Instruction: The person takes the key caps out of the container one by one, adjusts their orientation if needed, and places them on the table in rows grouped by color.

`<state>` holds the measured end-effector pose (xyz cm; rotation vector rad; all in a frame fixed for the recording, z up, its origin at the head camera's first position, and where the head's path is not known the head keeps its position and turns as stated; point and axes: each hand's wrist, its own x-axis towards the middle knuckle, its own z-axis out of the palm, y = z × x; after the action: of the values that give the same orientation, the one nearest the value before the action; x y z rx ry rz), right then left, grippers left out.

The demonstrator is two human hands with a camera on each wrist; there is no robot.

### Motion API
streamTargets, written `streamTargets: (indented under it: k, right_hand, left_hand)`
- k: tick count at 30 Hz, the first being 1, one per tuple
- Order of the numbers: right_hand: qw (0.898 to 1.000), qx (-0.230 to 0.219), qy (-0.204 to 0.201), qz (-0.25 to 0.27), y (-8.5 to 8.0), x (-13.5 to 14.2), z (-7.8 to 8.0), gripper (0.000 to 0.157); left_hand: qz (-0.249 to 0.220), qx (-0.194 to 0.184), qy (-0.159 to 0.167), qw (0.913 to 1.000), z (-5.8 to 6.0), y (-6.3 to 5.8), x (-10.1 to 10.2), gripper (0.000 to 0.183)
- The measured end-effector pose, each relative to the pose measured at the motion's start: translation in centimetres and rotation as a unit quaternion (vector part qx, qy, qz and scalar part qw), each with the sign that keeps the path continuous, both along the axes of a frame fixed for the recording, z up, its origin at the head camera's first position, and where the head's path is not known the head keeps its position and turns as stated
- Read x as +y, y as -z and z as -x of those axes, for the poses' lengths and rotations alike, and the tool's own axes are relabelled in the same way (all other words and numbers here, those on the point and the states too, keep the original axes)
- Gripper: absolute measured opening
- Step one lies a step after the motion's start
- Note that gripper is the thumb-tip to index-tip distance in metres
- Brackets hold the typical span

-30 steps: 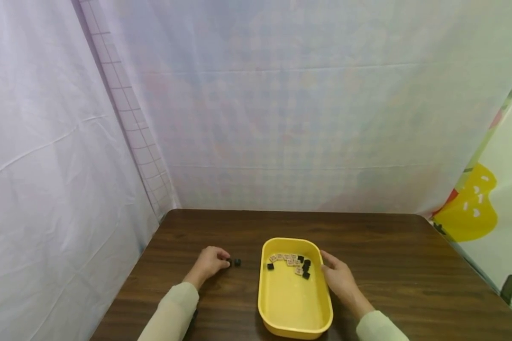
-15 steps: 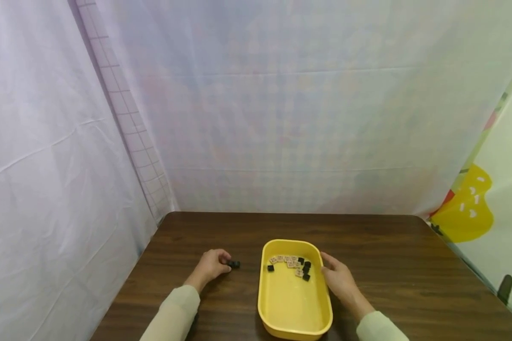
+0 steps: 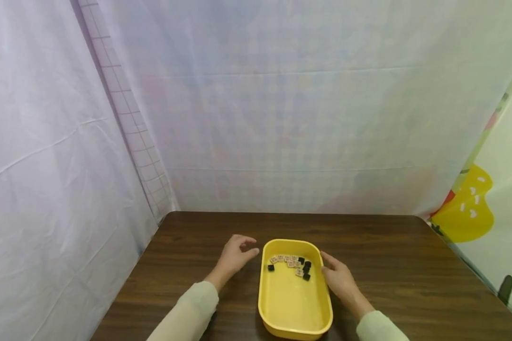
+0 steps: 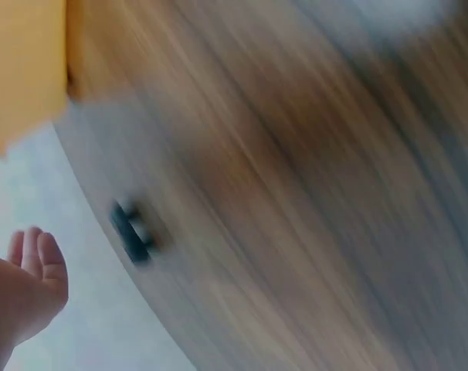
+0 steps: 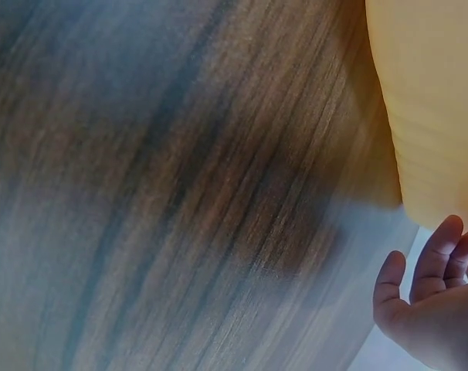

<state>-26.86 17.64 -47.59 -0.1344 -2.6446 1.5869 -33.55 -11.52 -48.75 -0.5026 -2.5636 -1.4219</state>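
My left hand [image 3: 234, 255] hovers over the table just left of the yellow tray [image 3: 296, 327], thumb and fingers apart and nothing visible between them. In the left wrist view, blurred small black blocks [image 4: 132, 233] lie close together on the table beyond the hand; the head view has them hidden behind it. At the tray's right side, my right hand [image 3: 340, 280] rests its fingertips against the rim, with its fingers loosely extended. Inside the tray's far half are several beige tiles with dark marks [image 3: 290, 264] and several black blocks [image 3: 306, 277].
The dark wood-grain table [image 3: 392, 265] ends at a pale hanging curtain [image 3: 281, 118] at the back. Another white curtain [image 3: 59, 166] hangs along the left side. A yellow printed shape [image 3: 465, 213] shows on the sheet at right.
My left hand has let go of the black block beside another one, risen, spread its fingers and moved right toward the tray. The right hand stays at the tray's rim.
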Motion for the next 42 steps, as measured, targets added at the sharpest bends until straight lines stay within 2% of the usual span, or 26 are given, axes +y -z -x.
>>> streamTargets:
  k: [3,9,14,18,21,23,25,28,30,31,34,38,40,42]
  right_hand:
    - [1.0,0.004,0.001,0.001,0.1,0.0,0.0,0.052]
    - [1.0,0.005,-0.007,0.008,0.2,0.0,0.0,0.051]
    - [1.0,0.004,-0.007,0.012,0.1,0.1,0.0,0.051]
    - [1.0,0.004,-0.003,0.008,0.2,0.1,0.1,0.051]
    - [1.0,0.002,0.0,0.003,0.2,0.2,0.1,0.051]
    - [1.0,0.001,0.0,-0.001,0.2,0.2,0.1,0.051]
    - [1.0,-0.001,0.0,-0.002,0.2,0.2,0.1,0.051]
    - [1.0,-0.001,-0.001,-0.001,0.2,0.1,0.1,0.051]
    - [1.0,0.0,0.0,0.002,0.3,0.1,0.0,0.051]
    - [1.0,0.0,0.0,0.003,0.3,0.1,0.0,0.051]
    - [1.0,0.001,0.001,0.005,0.4,0.1,0.1,0.051]
    - [1.0,0.002,0.0,0.006,0.4,0.1,0.0,0.051]
    - [1.0,0.003,0.0,0.005,0.4,0.1,0.1,0.051]
    - [1.0,0.004,0.003,0.004,0.3,0.1,0.1,0.051]
  left_hand:
    - [0.003,-0.013,0.014,0.9998,-0.6,-0.2,2.0,0.029]
    - [0.048,-0.055,0.008,0.9973,-1.3,0.3,4.3,0.029]
    - [0.074,-0.066,-0.005,0.995,-1.4,0.1,5.2,0.025]
    - [0.128,-0.061,-0.034,0.9893,-1.3,-0.3,5.9,0.02]
    - [0.193,-0.056,-0.059,0.9778,-1.2,-0.7,6.7,0.018]
    - [0.244,-0.056,-0.076,0.9652,-1.1,-0.8,7.3,0.016]
    - [0.298,-0.06,-0.09,0.9483,-0.9,-0.8,7.9,0.009]
    - [0.375,-0.061,-0.111,0.9182,-0.7,-0.5,8.6,0.01]
    - [0.409,-0.059,-0.118,0.9028,-0.6,-0.3,8.8,0.012]
    - [0.42,-0.057,-0.121,0.8978,-0.6,-0.3,8.9,0.013]
    - [0.436,-0.056,-0.12,0.89,-0.8,-0.4,9.0,0.015]
    - [0.443,-0.055,-0.119,0.887,-0.8,-0.4,9.1,0.015]
    - [0.443,-0.051,-0.117,0.8876,-0.8,-0.3,9.1,0.015]
    - [0.433,-0.046,-0.113,0.8931,-0.9,-0.4,9.0,0.013]
